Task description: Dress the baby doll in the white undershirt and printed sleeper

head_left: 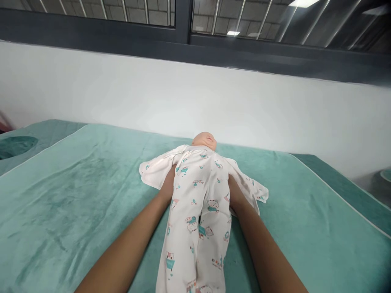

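Observation:
A baby doll [205, 140] in a white printed romper [198, 199] lies on its back on a teal towel [76, 191], head toward the wall. My left hand [168, 185] presses against the doll's left flank, partly under the garment. My right hand [236, 195] lies against the other flank, beside the spread sleeve. Both hands' fingers are hidden beneath the doll's body and cloth, so I cannot see whether they grip it.
The towel covers a padded teal bed [342, 183] that stands against a white wall [275, 106]. A dark round opening [15, 146] shows at the bed's far left. A dark-framed window [183, 24] runs above the wall.

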A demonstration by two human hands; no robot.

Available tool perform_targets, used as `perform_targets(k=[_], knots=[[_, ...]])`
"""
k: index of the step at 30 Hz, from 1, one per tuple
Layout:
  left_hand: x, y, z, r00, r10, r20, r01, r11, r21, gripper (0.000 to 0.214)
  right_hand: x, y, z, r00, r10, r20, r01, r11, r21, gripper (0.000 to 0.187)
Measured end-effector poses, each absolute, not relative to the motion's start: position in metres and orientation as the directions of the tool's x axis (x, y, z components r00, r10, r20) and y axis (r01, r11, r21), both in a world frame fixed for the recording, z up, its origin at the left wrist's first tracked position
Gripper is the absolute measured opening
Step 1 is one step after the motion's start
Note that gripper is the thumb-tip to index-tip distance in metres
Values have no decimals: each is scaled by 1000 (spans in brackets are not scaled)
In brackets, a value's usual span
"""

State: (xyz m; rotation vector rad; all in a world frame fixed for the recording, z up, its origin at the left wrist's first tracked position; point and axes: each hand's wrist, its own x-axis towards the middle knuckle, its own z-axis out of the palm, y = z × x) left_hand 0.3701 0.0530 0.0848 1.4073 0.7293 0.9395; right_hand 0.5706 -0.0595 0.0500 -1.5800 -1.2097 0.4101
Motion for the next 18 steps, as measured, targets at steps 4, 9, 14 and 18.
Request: perform_targets(k=[4, 9, 14, 18], knots=[[371, 53, 85, 501, 862, 79, -80, -45, 996, 20, 567, -59, 52, 408, 867, 286, 393, 116, -912, 41], [370, 56, 83, 524, 851, -11, -115, 83, 990, 16, 567, -54, 47, 459, 866, 200, 243, 95, -965, 41], [368, 57, 84, 542, 823, -169, -101, 263, 959, 14, 564, -55, 47, 474, 871, 133, 116, 88, -989, 47], [367, 57, 82, 582, 757, -299, -90, 425, 901, 16, 560, -57, 51, 474, 868, 151, 142, 94, -985, 48]])
